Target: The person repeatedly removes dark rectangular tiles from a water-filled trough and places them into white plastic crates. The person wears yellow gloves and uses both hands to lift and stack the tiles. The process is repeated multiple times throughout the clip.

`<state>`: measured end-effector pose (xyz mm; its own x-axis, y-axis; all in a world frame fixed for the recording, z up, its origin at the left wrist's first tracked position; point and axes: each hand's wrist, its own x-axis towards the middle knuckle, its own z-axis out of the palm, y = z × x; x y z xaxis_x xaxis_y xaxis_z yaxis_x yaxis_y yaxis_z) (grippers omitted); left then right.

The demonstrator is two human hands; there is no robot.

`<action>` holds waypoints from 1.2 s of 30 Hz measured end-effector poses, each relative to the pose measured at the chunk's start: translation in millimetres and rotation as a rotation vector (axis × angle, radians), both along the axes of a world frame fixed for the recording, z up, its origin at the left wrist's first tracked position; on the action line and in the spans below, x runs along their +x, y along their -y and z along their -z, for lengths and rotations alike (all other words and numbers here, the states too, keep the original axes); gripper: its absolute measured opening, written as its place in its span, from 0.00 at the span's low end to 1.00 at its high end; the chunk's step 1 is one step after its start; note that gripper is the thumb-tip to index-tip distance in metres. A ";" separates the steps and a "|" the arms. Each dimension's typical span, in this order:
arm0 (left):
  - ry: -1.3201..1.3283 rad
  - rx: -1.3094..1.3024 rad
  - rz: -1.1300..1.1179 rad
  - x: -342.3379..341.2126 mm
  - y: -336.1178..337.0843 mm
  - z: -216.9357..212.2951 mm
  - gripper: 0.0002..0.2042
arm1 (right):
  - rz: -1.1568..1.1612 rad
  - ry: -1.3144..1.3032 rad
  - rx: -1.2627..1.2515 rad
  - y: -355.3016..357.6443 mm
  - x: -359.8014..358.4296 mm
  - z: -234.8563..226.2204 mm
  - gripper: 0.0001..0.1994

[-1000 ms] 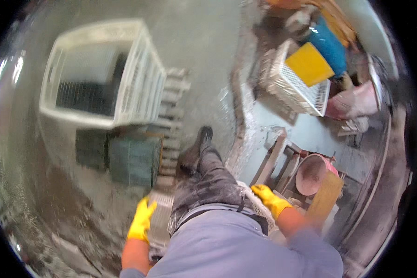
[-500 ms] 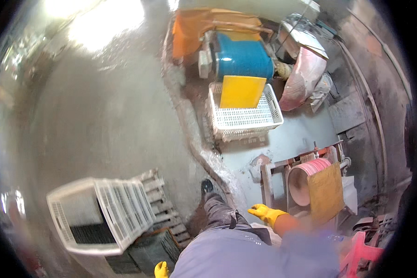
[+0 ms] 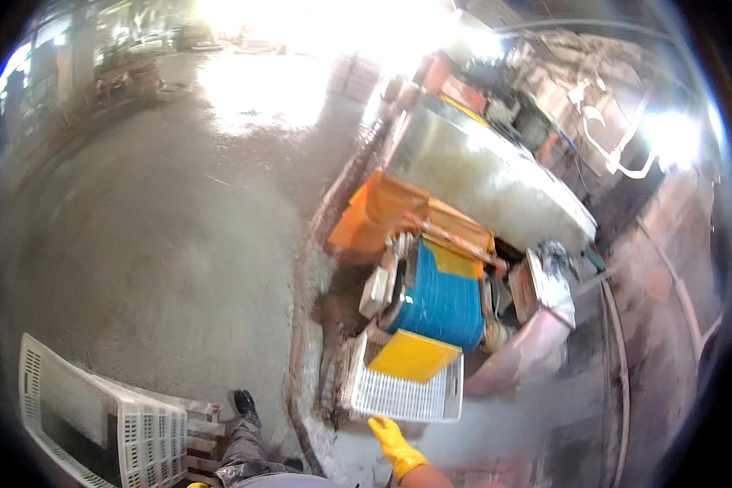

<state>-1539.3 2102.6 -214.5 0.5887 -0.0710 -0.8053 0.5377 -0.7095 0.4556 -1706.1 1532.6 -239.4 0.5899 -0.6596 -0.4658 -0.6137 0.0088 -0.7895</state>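
Observation:
My right hand (image 3: pixel 396 449), in a yellow rubber glove, is stretched forward at the lower middle, just short of a white plastic basket (image 3: pixel 407 413). It holds nothing I can see, and its fingers look extended. A flat yellow board (image 3: pixel 413 355) leans in the basket, against a machine with a wide blue belt or roller (image 3: pixel 443 297). Of my left hand (image 3: pixel 197 485) only a sliver of yellow glove shows at the bottom edge, its fingers hidden. Beside it at the lower left, a large white slatted crate (image 3: pixel 150 443) lies tipped with dark contents.
A wooden pallet (image 3: pixel 203 447) lies by the crate. Wet grey floor (image 3: pixel 163 244) stretches along the left, bounded by a raised concrete kerb (image 3: pixel 305 342). Orange sheeting (image 3: pixel 390 211) covers the machine's far end, with a long metal housing (image 3: pixel 480 171) beyond. Pipes (image 3: pixel 618 390) run along the right.
The view has swung up and forward, so the basket and blue machine now sit lower. The pink roller at the right has left view. My right hand appears closer to the basket.

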 end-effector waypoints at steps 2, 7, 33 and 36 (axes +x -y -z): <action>-0.029 0.028 0.027 39.6 9.2 11.7 0.25 | -0.058 -0.005 -0.021 14.8 39.8 16.7 0.32; -0.101 0.075 0.162 188.0 33.7 43.3 0.27 | -0.229 -0.100 -0.099 25.2 85.0 23.4 0.29; 0.295 0.000 -0.208 869.9 329.5 -28.4 0.31 | -0.045 -0.100 -0.200 349.6 760.9 37.9 0.30; 0.138 0.034 -0.174 904.5 372.4 -29.5 0.32 | -0.029 0.156 -0.431 436.0 867.4 -32.1 0.30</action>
